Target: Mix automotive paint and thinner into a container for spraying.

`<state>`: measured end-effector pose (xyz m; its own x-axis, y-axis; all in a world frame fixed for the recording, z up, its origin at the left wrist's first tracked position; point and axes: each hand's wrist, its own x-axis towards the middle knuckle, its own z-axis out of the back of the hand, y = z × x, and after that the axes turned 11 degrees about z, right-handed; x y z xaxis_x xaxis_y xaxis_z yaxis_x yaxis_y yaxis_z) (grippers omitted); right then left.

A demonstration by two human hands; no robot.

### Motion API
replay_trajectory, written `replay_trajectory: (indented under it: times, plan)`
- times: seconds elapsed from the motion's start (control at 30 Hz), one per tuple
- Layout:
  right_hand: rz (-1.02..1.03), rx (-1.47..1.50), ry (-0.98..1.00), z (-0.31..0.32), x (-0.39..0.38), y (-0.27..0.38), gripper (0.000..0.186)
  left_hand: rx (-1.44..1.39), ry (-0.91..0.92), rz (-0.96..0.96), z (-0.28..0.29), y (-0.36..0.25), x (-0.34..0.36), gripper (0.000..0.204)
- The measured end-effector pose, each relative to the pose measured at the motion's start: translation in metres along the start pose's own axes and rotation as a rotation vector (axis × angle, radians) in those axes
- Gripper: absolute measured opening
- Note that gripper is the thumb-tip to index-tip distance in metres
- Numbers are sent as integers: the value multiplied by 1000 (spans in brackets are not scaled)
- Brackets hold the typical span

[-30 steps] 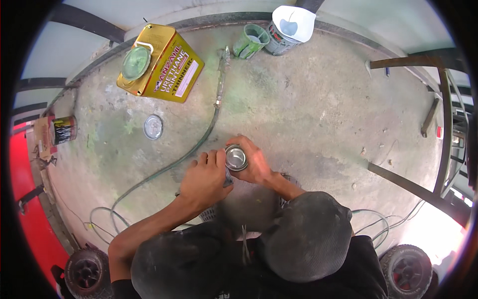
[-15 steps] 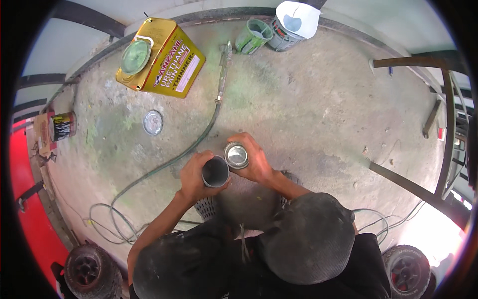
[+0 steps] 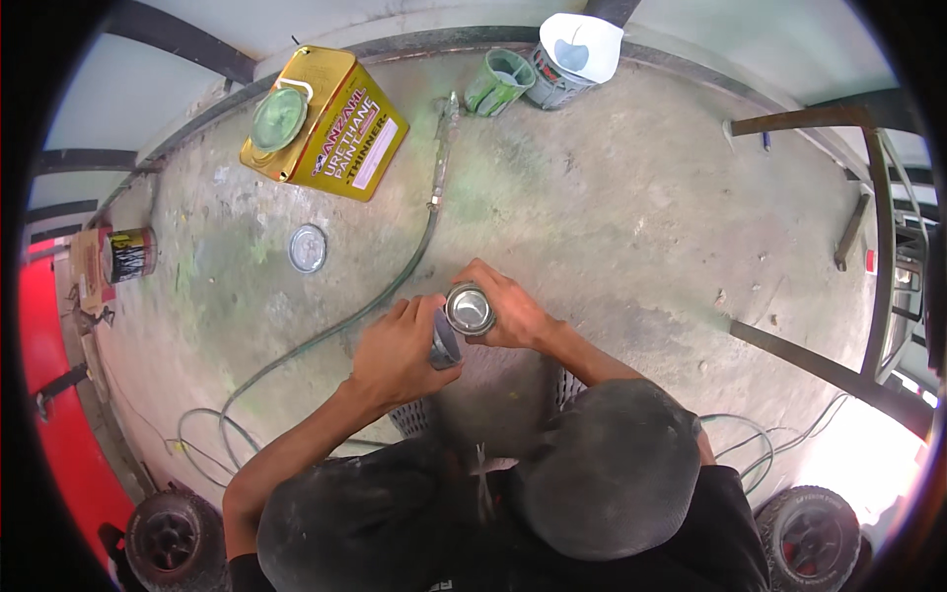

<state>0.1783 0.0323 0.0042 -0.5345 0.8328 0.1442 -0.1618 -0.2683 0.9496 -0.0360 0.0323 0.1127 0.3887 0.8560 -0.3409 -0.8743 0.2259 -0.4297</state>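
My right hand grips a small round metal can, held upright with its shiny open top facing up. My left hand holds a dark round cap, tilted on its side and touching the can's left side. Both hands are low over the stained concrete floor, just in front of my dark head covering. A dark perforated basket shows under my forearms, mostly hidden.
A yellow rectangular tin with a green lid lies at the back left. A green hose runs to a spray tool. A round metal lid, a green cup, a white-lined pot, a small dark can, metal bars and wheels surround me.
My left hand came off the can's side holding the dark cap, first showing it face up to the left, and now holds it tilted against the can. My right hand stays on the can.
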Motion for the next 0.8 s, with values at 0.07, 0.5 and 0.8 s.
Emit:
replay_trajectory:
  times: [0.07,0.5,0.8]
  plan:
    - [28,17,-39,-8,1,0,68,4,24,24,4,-2,4,78]
    - [92,30,-138,-17,-1,-3,67,-140,-89,-86,-23,37,-6,83]
    - [55,-16,-72,-8,1,0,69,-225,-225,-36,-45,43,-16,86]
